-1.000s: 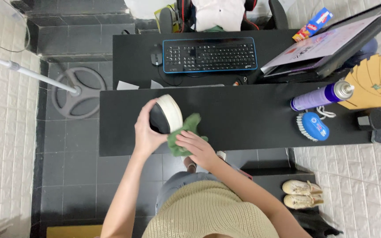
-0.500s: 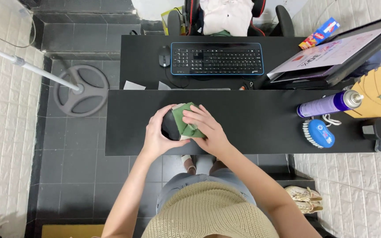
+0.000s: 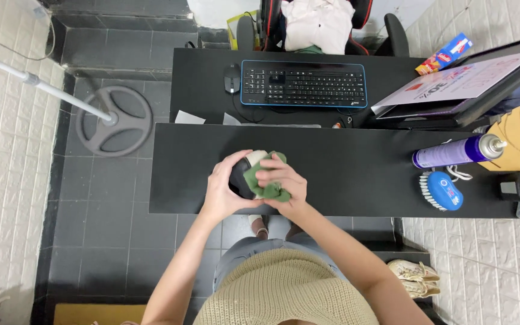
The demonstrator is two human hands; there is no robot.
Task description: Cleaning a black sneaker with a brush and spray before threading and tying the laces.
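Fingers of the left hand (image 3: 227, 191) curled round a dark shoe (image 3: 240, 179) from its left, while the right hand (image 3: 282, 182) pinched a green cloth (image 3: 264, 182) against its right side.

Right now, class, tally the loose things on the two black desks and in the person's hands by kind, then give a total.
Keyboard: 1
Computer mouse: 1
Purple spray can: 1
Blue brush: 1
Green cloth: 1, under the right hand
Round black-and-cream object: 1, in the left hand
Total: 6
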